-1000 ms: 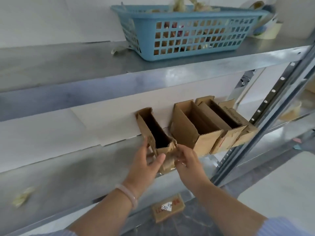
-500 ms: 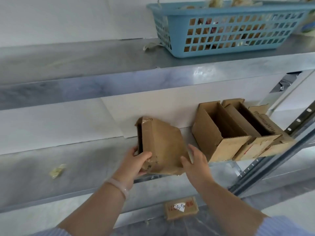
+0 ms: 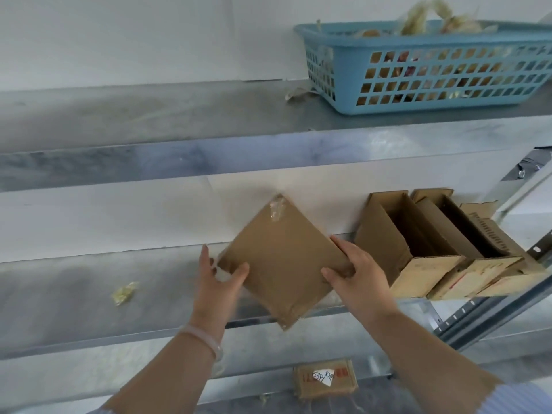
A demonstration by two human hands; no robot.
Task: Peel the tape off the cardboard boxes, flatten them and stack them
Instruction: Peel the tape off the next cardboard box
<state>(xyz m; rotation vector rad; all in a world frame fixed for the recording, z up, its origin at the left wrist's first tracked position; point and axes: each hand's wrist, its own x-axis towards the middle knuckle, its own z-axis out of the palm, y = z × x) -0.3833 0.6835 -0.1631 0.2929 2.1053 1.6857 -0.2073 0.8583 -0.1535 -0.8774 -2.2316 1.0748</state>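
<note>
I hold a flattened brown cardboard box [image 3: 280, 261] over the middle metal shelf [image 3: 89, 288], turned like a diamond, with a scrap of clear tape at its top corner. My left hand [image 3: 221, 276] grips its left corner, thumb on the front face. My right hand [image 3: 355, 273] grips its right edge. Three open cardboard boxes [image 3: 418, 270] stand side by side on the shelf to the right.
A blue plastic basket [image 3: 418, 76] with tape scraps sits on the upper shelf. A crumpled tape scrap [image 3: 124, 292] lies on the middle shelf at left. A flattened labelled box [image 3: 325, 377] lies on the floor below. The rack's upright post [image 3: 507, 306] stands at right.
The box has gone from an open upright box to a collapsed flat panel, rotated into a diamond. Both hands shifted to its left corner and right edge. The view moved left.
</note>
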